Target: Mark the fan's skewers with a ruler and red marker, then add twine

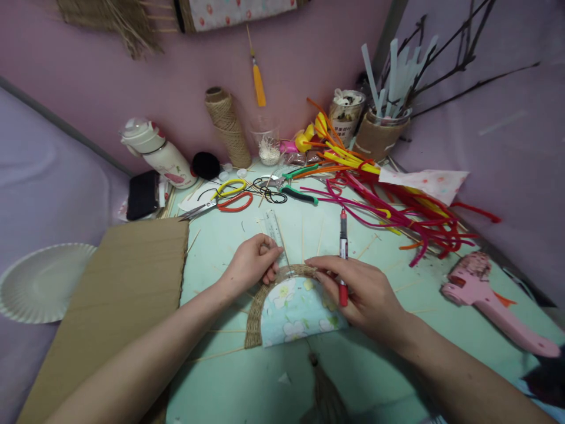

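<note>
A half-round craft piece (293,312) covered in blue floral fabric lies on the table in front of me. Jute twine (253,321) is woven around its curved rim, and thin wooden sticks (225,331) radiate outward from it. My left hand (257,259) is closed at the top of the arch, its thumb and fingers on a clear ruler (274,228) that crosses the twine band. Tucked upright in the fingers of my right hand (364,288) is a red pen (343,238). The thumb and forefinger of that hand touch the twine rim. A twine tassel (324,383) hangs below the straight edge.
Cardboard (136,265) and a paper plate (39,282) lie left. Behind are scissors (220,199), green-handled pliers (295,185), a twine spool (228,126) and a white bottle (159,153). Coloured pipe cleaners (388,206) and a pink glue gun (494,306) lie right.
</note>
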Demonstrator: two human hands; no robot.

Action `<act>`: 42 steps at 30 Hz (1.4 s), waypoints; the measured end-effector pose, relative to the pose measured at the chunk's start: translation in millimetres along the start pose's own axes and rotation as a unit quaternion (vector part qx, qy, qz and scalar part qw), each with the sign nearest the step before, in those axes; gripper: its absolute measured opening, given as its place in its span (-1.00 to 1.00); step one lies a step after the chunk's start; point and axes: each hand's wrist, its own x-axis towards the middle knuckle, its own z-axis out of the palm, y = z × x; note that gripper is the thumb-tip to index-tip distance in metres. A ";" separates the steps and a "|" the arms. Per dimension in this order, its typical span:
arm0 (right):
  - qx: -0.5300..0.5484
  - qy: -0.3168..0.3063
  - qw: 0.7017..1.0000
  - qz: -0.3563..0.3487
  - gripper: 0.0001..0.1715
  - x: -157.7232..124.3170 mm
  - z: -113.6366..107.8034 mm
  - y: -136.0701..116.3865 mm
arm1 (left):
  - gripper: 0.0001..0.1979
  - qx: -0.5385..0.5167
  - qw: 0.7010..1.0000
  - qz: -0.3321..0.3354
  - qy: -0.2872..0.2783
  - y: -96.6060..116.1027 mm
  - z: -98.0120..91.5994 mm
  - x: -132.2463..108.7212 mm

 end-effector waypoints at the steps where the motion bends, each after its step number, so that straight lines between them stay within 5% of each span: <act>1: 0.001 -0.001 1.000 0.001 -0.79 -0.1 0.2 0.3 | -0.76 0.001 1.000 0.001 0.000 -0.4 -0.1 0.7; 28: 0.000 0.012 1.000 -0.003 -0.81 0.3 0.5 3.0 | -0.77 0.001 0.999 -0.030 -0.040 -3.7 -4.4 10.9; 36: 0.101 0.039 0.989 0.105 -0.70 9.2 -20.9 -8.6 | -0.79 0.017 0.999 -0.020 -0.042 -7.1 -4.7 10.8; 42: 0.243 0.008 0.950 0.198 -0.64 38.8 -29.2 -24.7 | -0.80 0.025 0.999 -0.019 -0.039 -5.7 -4.5 11.6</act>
